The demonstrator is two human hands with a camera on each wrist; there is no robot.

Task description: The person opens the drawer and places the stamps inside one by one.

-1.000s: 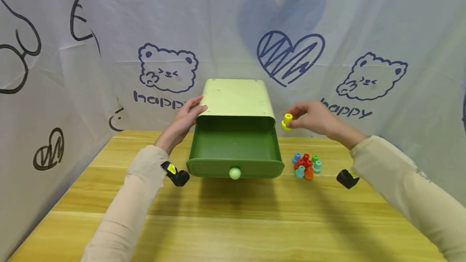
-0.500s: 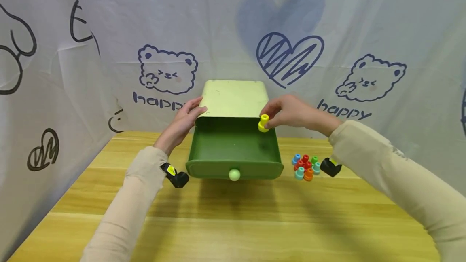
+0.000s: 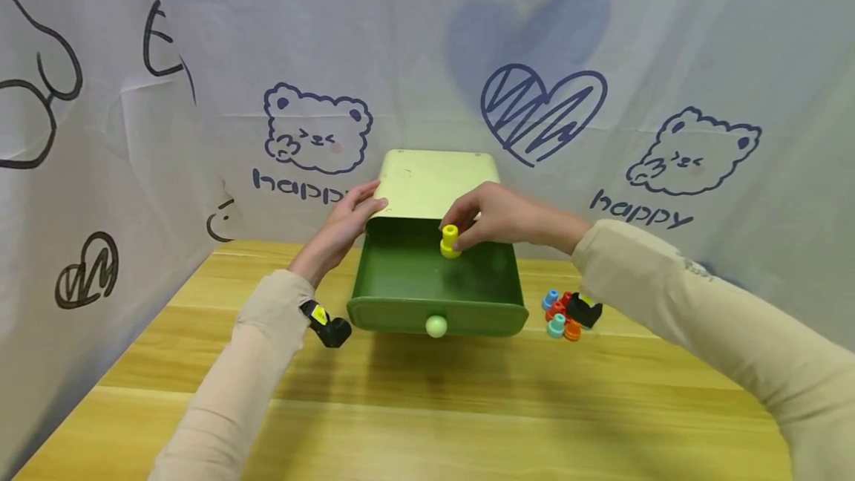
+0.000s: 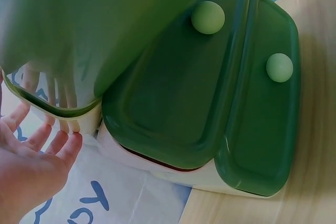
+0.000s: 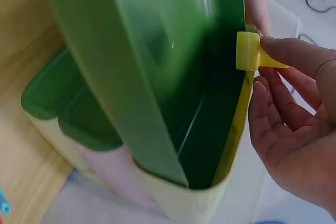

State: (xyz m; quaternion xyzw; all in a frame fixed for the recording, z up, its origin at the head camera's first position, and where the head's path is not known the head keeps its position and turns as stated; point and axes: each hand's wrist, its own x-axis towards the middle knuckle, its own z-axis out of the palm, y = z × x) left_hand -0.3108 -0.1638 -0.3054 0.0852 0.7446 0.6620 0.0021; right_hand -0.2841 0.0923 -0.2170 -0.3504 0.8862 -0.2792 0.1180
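My right hand (image 3: 497, 217) pinches a small yellow stepped peg (image 3: 450, 241) between thumb and fingers, above the pulled-out top drawer (image 3: 407, 280) of a small cabinet. In the right wrist view the yellow peg (image 5: 248, 51) appears at the drawer's opening. The drawer is green with a round pale knob (image 3: 436, 326) on its front. My left hand (image 3: 344, 221) rests against the left side of the pale cream cabinet top (image 3: 430, 180), thumb at the upper edge. Seen from the left wrist, the fingers (image 4: 72, 148) lie nearly straight along the cabinet wall.
Several coloured pegs (image 3: 556, 325) stand on the wooden table (image 3: 434, 399) right of the drawer, partly hidden by the right wrist camera. Two lower drawers (image 4: 178, 87) are pushed in beneath the top one. A white printed cloth (image 3: 427, 50) hangs behind.
My right hand has carried the yellow peg leftward, from right of the cabinet to above the drawer. The left hand stays against the cabinet; the view has shifted slightly.
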